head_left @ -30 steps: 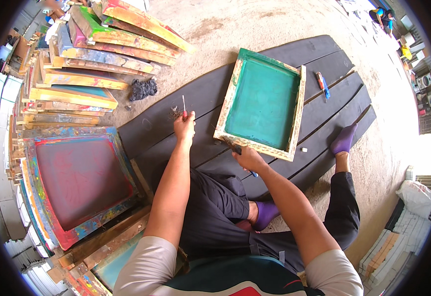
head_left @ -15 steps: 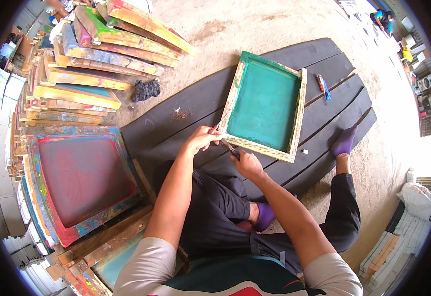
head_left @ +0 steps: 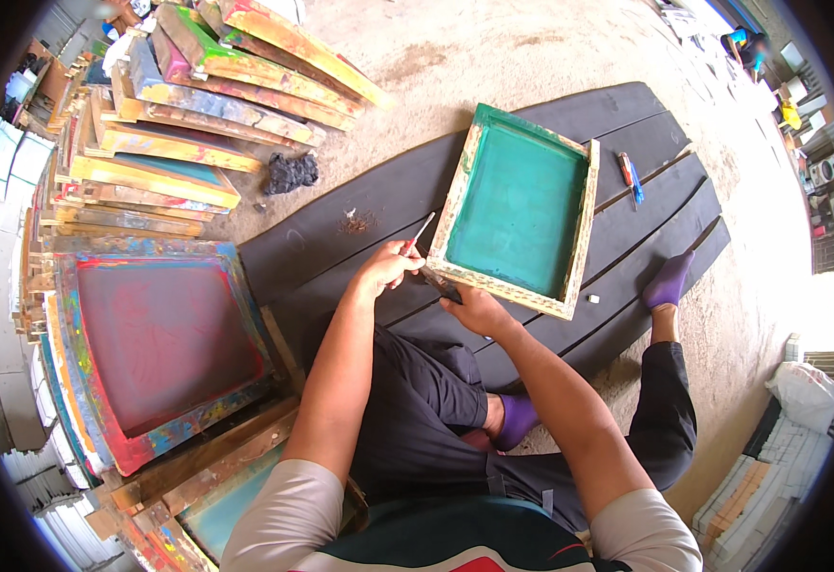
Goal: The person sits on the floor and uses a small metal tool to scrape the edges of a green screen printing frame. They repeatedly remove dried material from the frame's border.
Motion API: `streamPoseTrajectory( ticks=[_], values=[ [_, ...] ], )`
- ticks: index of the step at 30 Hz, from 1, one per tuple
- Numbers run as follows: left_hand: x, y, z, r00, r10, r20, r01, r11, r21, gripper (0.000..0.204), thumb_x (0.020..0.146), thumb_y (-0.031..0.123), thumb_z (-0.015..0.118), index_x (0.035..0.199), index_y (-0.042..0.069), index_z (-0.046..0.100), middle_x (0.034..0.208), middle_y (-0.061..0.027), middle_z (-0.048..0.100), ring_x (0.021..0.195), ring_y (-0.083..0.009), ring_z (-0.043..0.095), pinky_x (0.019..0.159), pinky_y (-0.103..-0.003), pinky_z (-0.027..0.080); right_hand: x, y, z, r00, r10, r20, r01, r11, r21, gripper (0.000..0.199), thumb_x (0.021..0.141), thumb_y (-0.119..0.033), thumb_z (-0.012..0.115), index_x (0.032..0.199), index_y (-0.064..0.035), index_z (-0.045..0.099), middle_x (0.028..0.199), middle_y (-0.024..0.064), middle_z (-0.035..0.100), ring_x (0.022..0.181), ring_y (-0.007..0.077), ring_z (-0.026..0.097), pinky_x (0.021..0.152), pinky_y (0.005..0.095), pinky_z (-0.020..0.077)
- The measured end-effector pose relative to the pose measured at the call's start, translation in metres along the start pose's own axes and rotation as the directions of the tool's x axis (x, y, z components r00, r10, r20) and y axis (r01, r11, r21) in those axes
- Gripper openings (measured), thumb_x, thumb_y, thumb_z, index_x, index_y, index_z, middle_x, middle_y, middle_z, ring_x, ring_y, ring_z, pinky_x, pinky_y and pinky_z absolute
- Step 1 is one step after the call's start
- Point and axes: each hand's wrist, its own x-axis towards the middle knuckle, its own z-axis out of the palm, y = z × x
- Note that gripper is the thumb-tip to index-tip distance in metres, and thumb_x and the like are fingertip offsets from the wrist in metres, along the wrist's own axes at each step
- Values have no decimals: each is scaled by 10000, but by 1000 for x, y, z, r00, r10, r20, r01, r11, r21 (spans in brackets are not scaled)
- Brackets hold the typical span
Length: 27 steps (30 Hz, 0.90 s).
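Gripping a dark tool, the right hand reaches up and leftward, its back uppermost; the left hand pinches a thin red tool, tip slanting up and away. They meet by the near left corner of the frame, which lies on the dark board; whether either tool touches it, I cannot tell. Green mesh spans the frame, so much seems left to do. Farther off, scattered bits suggest some work is done.
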Motion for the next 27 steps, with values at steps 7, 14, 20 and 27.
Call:
streamPoseTrajectory(
  ticks=[7, 14, 20, 27],
  values=[
    [5, -5, -9, 997, -41, 63, 39, 998, 43, 213, 927, 212, 769, 980, 66, 624, 800, -37, 632, 430, -69, 419, 401, -259, 304, 2, -13, -11, 789, 331, 517, -527, 797, 295, 423, 1029, -404, 640, 1061, 17, 656, 922, 111, 700, 815, 200, 700, 744, 380, 556],
    [21, -11, -23, 946, -22, -323, -8, 996, -92, 213, 953, 236, 761, 968, 74, 624, 757, -24, 624, 441, -68, 457, 380, -254, 340, -13, -15, -32, 680, 449, 580, -721, 553, 417, 380, 1055, -399, 608, 1097, -23, 641, 954, 72, 704, 821, 191, 702, 679, 385, 553],
    [37, -19, -60, 681, -91, -727, -236, 912, -336, 280, 951, 242, 786, 852, 67, 593, 688, -24, 594, 410, -91, 453, 342, -275, 324, -14, 4, -38, 616, 442, 652, -774, 496, 395, 426, 1071, -399, 580, 1289, -35, 540, 1044, 114, 709, 864, 225, 730, 686, 399, 571],
    [39, -19, -56, 638, -204, -742, -210, 881, -423, 315, 947, 327, 793, 897, 57, 638, 688, -17, 585, 406, -100, 454, 342, -280, 322, -3, 8, -31, 569, 432, 700, -804, 470, 364, 443, 1074, -384, 571, 1325, -22, 522, 1060, 161, 720, 828, 239, 739, 667, 417, 597]
  ],
)
